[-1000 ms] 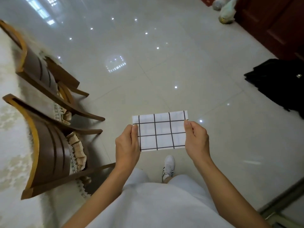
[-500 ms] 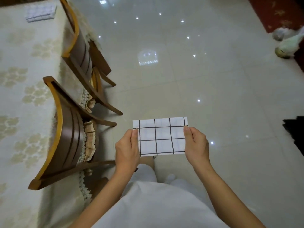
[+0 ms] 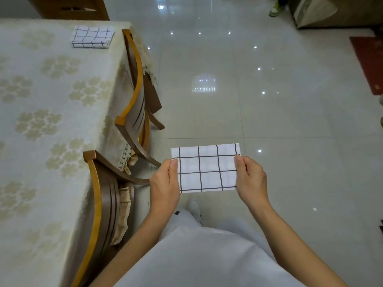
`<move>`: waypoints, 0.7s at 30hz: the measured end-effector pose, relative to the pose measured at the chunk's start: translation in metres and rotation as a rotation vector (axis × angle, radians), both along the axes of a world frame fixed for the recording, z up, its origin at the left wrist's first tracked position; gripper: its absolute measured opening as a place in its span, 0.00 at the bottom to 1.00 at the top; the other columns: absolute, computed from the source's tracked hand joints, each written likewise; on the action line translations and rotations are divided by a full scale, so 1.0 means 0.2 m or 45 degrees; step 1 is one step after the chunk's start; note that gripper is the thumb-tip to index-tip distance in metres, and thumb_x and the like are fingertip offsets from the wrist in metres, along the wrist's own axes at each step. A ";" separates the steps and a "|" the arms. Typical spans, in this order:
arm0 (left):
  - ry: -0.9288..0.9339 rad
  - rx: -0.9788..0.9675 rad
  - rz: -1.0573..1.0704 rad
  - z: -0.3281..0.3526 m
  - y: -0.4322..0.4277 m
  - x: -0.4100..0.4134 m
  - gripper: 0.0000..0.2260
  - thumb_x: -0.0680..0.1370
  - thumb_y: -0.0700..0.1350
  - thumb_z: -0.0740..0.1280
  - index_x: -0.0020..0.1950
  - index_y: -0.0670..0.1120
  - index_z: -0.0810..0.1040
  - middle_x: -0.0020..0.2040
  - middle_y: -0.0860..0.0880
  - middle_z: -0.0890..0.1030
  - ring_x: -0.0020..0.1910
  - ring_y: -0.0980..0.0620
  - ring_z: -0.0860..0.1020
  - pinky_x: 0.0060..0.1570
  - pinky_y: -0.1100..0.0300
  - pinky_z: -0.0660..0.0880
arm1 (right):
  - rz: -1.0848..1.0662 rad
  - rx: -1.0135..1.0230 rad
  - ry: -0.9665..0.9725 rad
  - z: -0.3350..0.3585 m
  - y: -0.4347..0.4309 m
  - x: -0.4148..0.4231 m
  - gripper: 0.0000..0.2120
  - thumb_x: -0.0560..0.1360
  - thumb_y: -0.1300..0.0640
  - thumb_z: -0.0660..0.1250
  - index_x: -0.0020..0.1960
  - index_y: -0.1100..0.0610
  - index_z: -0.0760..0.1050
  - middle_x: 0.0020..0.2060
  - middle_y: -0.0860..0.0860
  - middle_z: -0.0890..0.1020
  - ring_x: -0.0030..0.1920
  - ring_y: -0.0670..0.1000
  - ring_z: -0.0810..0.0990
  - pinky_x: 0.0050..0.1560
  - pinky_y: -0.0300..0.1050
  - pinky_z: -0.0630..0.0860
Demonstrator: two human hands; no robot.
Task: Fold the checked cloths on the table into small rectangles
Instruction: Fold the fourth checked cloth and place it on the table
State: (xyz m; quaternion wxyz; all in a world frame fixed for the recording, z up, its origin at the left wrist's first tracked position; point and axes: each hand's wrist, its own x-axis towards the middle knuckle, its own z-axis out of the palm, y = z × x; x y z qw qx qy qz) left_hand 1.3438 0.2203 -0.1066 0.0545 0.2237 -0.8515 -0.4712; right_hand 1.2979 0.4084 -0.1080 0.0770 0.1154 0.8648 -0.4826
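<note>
A white cloth with black checks (image 3: pixel 206 168), folded into a small rectangle, is held flat in the air over the floor in front of me. My left hand (image 3: pixel 164 184) pinches its left edge and my right hand (image 3: pixel 251 180) pinches its right edge. A second folded checked cloth (image 3: pixel 92 36) lies at the far right corner of the table (image 3: pixel 41 121), which carries a cream flowered tablecloth and stands to my left.
Two wooden chairs (image 3: pixel 107 204) (image 3: pixel 134 100) are pushed in along the table's right side, between me and the table. Glossy tiled floor (image 3: pixel 290 121) stretches ahead and right. A red mat (image 3: pixel 371 63) lies at the right edge.
The view has swung left toward the table, so the tabletop and the cloth on it now show. My hands keep the same hold on the folded cloth.
</note>
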 end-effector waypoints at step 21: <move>-0.091 -0.036 0.056 -0.13 -0.11 -1.48 0.17 0.85 0.48 0.56 0.37 0.45 0.71 0.30 0.48 0.73 0.29 0.52 0.71 0.30 0.51 0.69 | 0.076 -0.027 -0.074 -0.16 -0.11 -1.53 0.22 0.84 0.54 0.57 0.32 0.54 0.59 0.27 0.46 0.62 0.28 0.45 0.61 0.29 0.40 0.58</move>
